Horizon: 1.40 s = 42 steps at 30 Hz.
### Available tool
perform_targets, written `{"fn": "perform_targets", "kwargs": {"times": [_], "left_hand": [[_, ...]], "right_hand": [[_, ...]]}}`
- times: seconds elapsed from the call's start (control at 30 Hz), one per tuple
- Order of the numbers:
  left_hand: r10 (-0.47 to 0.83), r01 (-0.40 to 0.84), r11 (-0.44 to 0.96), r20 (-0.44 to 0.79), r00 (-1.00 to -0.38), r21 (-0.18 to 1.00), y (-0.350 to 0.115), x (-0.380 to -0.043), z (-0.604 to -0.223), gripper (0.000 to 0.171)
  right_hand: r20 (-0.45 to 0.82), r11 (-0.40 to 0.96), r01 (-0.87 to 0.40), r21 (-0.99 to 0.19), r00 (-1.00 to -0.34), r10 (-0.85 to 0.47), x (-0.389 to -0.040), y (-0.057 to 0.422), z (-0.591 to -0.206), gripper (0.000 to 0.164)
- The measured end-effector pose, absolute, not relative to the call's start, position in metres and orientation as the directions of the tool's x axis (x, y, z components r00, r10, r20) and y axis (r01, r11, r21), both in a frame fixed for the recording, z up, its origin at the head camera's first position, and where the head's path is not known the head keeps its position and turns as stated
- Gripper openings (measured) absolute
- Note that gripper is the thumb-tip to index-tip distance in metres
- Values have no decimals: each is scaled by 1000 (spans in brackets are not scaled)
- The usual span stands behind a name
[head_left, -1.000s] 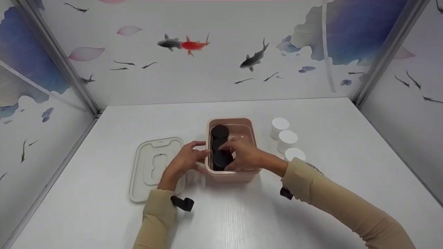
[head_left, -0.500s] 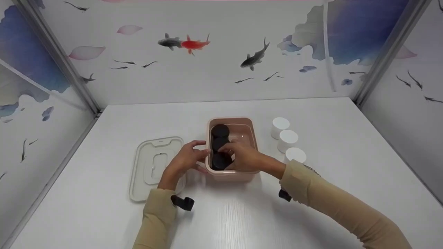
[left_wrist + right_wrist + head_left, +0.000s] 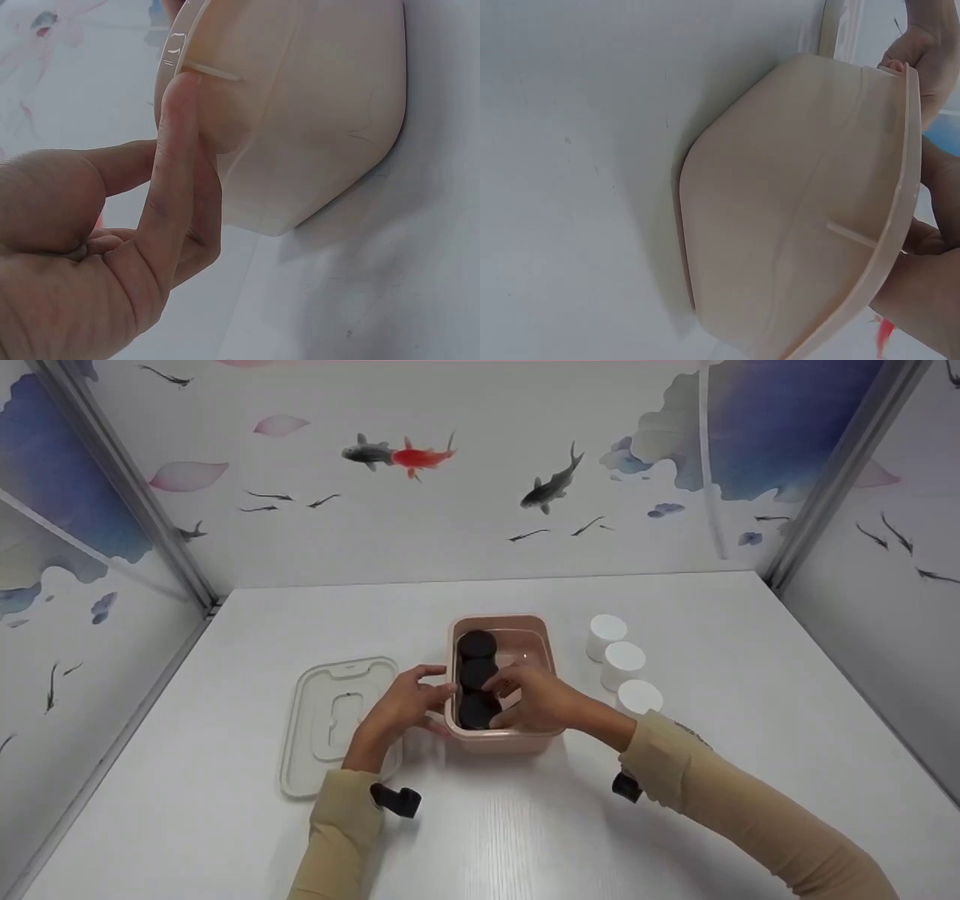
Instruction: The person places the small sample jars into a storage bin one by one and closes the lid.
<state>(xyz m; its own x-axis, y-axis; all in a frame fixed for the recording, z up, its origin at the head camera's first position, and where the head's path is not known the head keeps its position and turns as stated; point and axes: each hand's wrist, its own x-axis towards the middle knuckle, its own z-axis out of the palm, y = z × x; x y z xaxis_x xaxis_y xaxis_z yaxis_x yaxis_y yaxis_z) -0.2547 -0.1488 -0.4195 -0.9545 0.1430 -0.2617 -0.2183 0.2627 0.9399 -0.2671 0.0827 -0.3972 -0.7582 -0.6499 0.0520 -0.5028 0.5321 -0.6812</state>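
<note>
A pink rectangular storage box [image 3: 501, 743] stands on the white table. Three black round jars [image 3: 478, 644] fill its left side in a row from back to front. My left hand [image 3: 407, 701] grips the box's left wall at the rim, thumb on the edge. In the left wrist view, fingers [image 3: 176, 150] of that hand lie against the outside under the rim. My right hand [image 3: 538, 697] reaches into the box over its front right part. Its fingertips are at the right edge of the nearest black jar [image 3: 477, 711], spread apart and loosely bent.
Three white round jars [image 3: 622, 664] stand in a line to the right of the box, the nearest partly behind the right sleeve. A pale grey-green lid [image 3: 304, 735] lies flat at the left, partly under the left arm. Patterned panels [image 3: 465, 540] enclose the table.
The nearest black jar has shifted slightly left into line with the others. My right hand has drawn a little to the right of it. The left hand stays put.
</note>
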Motion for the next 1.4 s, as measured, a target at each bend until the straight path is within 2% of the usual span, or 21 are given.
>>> {"fn": "perform_targets", "kwargs": {"times": [0.27,0.43,0.77,1.0,1.1,1.4], "left_hand": [[144,-217,255,-259,-955,942,-148,-255,-420,56],[150,-216,244,-257,-955,945,-150,-254,-421,55],[145,-218,264,-262,-954,940,-149,-253,-420,55],[164,-207,243,-250,-954,948,-149,-253,-420,55],[176,-202,245,-249,-952,948,-149,-255,-420,56],[161,-215,247,-259,-952,945,-148,-253,-419,57]], "right_hand": [[100,472,-445,-761,-799,-593,-263,112,-380,40],[122,436,-419,-797,-817,-564,-263,138,-372,39],[120,474,-367,-800,-873,-473,-260,191,-370,40],[174,457,-415,-787,-860,-480,-260,229,-369,37],[193,452,-434,-779,-853,-485,-262,244,-373,38],[140,502,-383,-775,-879,-455,-271,277,-394,49]]}}
